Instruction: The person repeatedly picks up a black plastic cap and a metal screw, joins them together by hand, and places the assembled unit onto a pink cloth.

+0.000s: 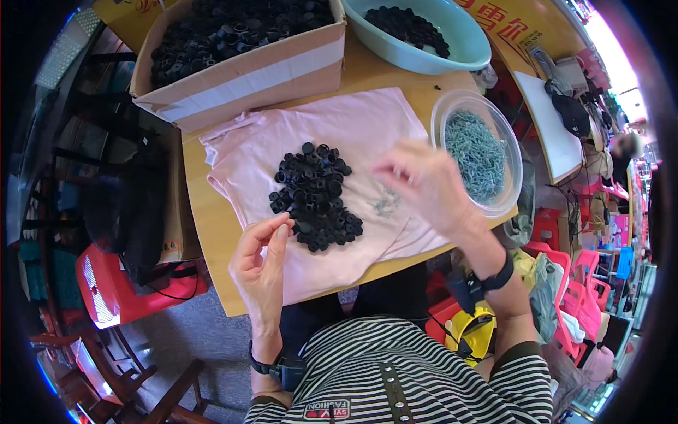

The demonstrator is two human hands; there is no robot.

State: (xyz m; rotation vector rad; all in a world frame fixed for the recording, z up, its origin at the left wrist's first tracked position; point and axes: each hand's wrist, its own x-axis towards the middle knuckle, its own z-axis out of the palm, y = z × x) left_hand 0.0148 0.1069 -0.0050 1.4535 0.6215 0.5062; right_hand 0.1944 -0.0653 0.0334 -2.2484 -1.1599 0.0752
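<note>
My left hand (260,263) is closed in a pinch at the near left edge of a pile of black plastic knobs (316,187). A small black plastic knob (290,223) shows at its thumb and fingertip, partly hidden. My right hand (427,182) is blurred by motion above the right side of the pink cloth (353,272); its fingers are smeared, and tiny pale glints show near the tips. Below it, several loose screws (385,203) lie on the cloth. Just right of that hand is a round clear plastic tub (514,185) full of silvery screws (473,157).
A cardboard box (254,81) heaped with black parts stands at the table's far left. Beside it is a pale green basin (462,60) holding more black pieces. The wooden table (205,237) has a red stool (127,286) to its left and pink chairs (583,286) to its right.
</note>
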